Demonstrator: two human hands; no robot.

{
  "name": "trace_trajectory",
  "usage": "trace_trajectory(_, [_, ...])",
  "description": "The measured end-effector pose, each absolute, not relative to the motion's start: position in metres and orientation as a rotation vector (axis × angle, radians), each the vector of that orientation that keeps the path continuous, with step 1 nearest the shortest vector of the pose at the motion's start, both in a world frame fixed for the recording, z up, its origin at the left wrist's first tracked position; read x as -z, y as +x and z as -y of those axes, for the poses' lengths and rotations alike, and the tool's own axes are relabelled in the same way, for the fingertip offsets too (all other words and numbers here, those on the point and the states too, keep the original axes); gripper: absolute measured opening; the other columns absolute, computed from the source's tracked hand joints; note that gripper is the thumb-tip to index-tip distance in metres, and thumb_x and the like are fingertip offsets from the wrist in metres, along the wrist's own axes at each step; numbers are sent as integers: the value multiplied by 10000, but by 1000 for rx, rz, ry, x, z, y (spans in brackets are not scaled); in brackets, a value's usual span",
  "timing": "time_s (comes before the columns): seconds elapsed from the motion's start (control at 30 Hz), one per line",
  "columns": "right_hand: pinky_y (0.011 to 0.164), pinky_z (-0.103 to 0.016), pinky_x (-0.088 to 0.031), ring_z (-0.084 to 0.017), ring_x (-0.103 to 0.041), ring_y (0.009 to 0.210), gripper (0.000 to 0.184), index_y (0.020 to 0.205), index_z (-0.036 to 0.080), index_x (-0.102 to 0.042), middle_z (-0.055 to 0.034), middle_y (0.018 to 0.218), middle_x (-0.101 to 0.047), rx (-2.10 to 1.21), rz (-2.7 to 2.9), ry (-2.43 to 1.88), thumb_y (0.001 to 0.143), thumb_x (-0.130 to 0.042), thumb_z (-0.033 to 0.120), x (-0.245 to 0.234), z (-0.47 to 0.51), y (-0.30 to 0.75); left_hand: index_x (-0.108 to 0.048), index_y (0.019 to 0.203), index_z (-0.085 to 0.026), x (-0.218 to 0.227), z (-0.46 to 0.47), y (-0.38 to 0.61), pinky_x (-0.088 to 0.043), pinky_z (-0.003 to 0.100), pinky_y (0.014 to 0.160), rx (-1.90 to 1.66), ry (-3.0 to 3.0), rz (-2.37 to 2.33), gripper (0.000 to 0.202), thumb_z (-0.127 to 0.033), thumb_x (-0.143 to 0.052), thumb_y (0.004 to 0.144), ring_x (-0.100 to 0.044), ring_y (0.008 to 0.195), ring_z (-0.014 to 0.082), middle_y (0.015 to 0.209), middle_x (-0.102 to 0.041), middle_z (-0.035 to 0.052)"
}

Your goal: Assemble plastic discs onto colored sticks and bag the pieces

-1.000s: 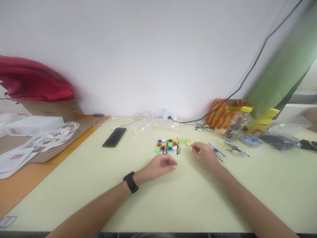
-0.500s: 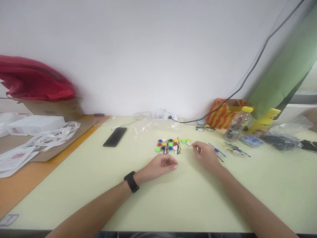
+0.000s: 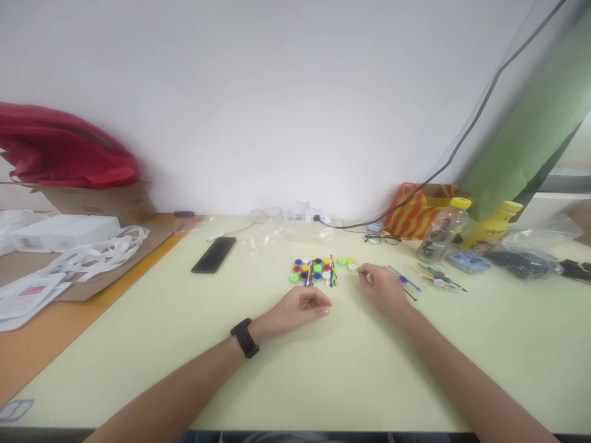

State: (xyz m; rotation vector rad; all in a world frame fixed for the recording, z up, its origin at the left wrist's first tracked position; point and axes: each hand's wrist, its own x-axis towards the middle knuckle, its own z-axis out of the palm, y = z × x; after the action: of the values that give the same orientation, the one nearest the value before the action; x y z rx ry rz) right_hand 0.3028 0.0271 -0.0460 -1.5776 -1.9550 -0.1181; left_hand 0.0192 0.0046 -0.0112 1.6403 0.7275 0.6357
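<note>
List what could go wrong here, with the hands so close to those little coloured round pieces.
The right hand has its fingertips at the edge of the coloured round pieces; a slip could scatter the tight rows. The thin sticks lying across them might roll off if bumped. The blue stick beside the right hand could get swept aside.

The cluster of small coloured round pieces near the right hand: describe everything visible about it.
The cluster is a tight grid of small round pieces, seemingly plastic, in blue, yellow, red, green, black and white, flat on the pale table. Thin coloured sticks lie across it. The right hand reaches its right edge with its fingertips; contact is too blurred to tell. The left hand rests in front, apart.
</note>
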Motion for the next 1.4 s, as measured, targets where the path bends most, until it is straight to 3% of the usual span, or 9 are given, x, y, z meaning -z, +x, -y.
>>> trace_trajectory(0.47, [572,-284,-410,-174,-600,543,55,727,231,-610,14,620,-675,-94,1880,-1518,760,-566,226,34,-18,303,-750,954,-160,11,-4,19,-527,337,872,-636,1628,-731,340,-472,-797,827,-678,903,204,941,-729,81])
trace_trajectory(0.67, [652,-316,-516,-197,-650,636,151,926,217,-684,-27,752,-732,-162,1705,-1382,867,-559,277,29,-16,303,-747,960,-156,10,-3,19,-525,334,878,-636,1619,-724,339,-464,-799,829,-678,909,202,949,-728,83])
trace_trajectory(0.87, [744,-352,-573,-222,-702,801,223,967,202,-731,-80,932,-759,-206,1579,-1305,930,-598,377,21,-16,304,-737,969,-155,12,-4,19,-519,327,879,-627,1620,-734,311,-438,-785,851,-674,917,195,962,-724,80])
trace_trajectory(1.1, [817,-388,-587,-232,-682,902,233,1035,211,-711,-99,1018,-701,-88,1563,-1249,981,-543,364,15,-14,304,-734,979,-151,14,-5,18,-521,332,884,-623,1638,-719,301,-425,-778,861,-671,921,196,971,-722,86])
trace_trajectory(1.2, [860,-407,-589,-238,-698,932,234,1145,219,-644,-82,985,-668,-91,1519,-1221,991,-533,355,10,-8,298,-732,996,-151,15,-5,17,-520,328,891,-617,1634,-716,299,-420,-770,870,-672,936,196,988,-723,89])
trace_trajectory(1.4, [771,-348,-603,-233,-759,894,317,1269,234,-503,11,866,-520,-198,1497,-1233,977,-553,347,14,-4,294,-734,995,-152,15,-6,18,-519,330,896,-617,1631,-727,301,-421,-774,866,-674,947,202,1002,-727,92])
